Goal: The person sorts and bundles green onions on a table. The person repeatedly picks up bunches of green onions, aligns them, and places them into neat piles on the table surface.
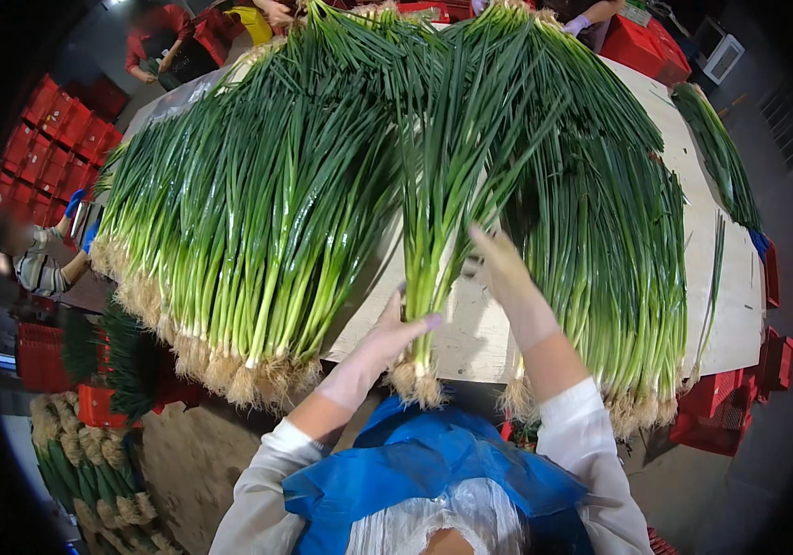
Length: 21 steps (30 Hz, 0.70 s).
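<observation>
A small bunch of green onions (425,277) lies before me, roots towards my blue apron (438,451). My left hand (400,325), in a thin translucent glove, grips the bunch low on its pale stems, above the roots. Just right of these stems is my right hand (500,267), gloved too and blurred, its fingers apart and nothing visible in them. A wide heap of green onions (250,243) spreads to the left, its roots over the table's near edge. Another heap (604,277) lies close by my right forearm.
The pale wooden table (729,305) carries loose leaves at right and a separate bundle (715,152). Red crates (715,409) stand below its right edge. Stacked red crates (49,149), tied bundles (94,451) and a seated person (42,257) are at left. Other people's hands work across the table.
</observation>
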Tool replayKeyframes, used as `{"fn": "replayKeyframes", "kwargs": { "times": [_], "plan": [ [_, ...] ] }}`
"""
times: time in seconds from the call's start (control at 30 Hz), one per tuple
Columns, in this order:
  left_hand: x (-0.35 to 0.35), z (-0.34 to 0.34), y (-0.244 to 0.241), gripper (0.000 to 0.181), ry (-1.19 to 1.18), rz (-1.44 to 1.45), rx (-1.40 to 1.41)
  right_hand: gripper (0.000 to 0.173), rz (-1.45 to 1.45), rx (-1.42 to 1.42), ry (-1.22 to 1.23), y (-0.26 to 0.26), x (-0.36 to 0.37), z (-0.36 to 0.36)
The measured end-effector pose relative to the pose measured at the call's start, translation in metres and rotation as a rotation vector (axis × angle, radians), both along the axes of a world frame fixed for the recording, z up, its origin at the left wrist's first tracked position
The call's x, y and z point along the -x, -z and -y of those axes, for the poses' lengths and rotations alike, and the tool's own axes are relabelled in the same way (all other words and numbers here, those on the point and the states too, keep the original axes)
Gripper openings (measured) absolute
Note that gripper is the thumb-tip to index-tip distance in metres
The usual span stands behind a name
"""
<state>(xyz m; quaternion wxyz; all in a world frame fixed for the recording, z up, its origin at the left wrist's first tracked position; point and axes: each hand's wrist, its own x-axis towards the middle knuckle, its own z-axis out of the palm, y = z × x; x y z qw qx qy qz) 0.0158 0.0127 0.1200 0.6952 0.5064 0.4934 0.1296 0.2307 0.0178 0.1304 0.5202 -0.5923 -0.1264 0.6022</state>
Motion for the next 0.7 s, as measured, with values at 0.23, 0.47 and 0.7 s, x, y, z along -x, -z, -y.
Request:
{"fn": "replayKeyframes", "kwargs": {
  "times": [0.23,0.47,0.7],
  "plan": [
    [0.003,0.013,0.107,0.052,-0.155,0.219,0.354,0.075,0.567,0.304,-0.275,0.048,0.045,0.106],
    [-0.007,0.013,0.1,0.049,-0.092,-0.006,0.245,0.065,0.822,0.134,-0.206,0.124,0.036,0.106],
    [0.013,0.017,0.079,0.036,-0.237,0.175,0.189,0.045,-0.044,-0.027,0.034,0.087,0.017,0.109]
  ]
}}
